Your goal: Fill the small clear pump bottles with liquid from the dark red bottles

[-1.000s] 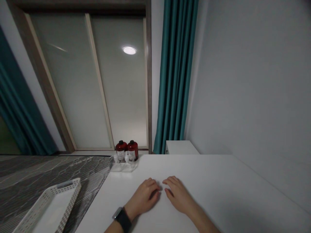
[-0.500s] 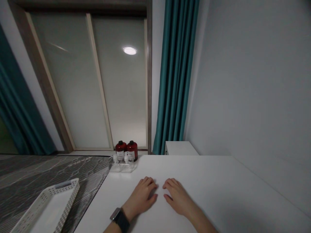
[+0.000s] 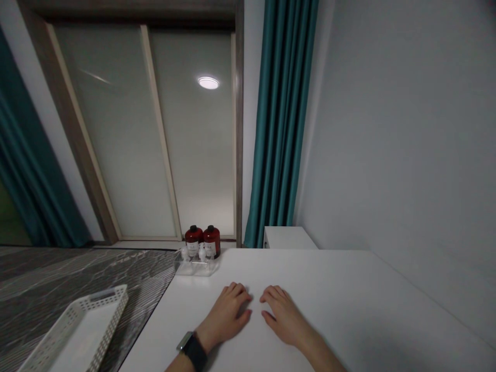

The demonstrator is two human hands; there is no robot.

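Both of my hands lie flat, palms down, on a white table (image 3: pixel 349 299). My left hand (image 3: pixel 227 315) has its fingers stretched out and holds nothing; a dark watch (image 3: pixel 192 349) is on that wrist. My right hand (image 3: pixel 282 312) rests beside it, fingers spread, also holding nothing. Their fingertips are close together but apart. At the table's far left corner stands a clear tray (image 3: pixel 196 266) with two dark red bottles (image 3: pixel 202 240) and small white items in it.
A white perforated basket (image 3: pixel 77 333) sits on a grey marbled surface (image 3: pixel 77 279) at the lower left. A white cabinet (image 3: pixel 287 237) stands beyond the table. Teal curtains (image 3: pixel 281 119) hang beside frosted sliding panels (image 3: pixel 155 139). A grey wall runs along the right.
My hands have hardly moved; the left fingers have flattened a little. The view has shifted slightly.
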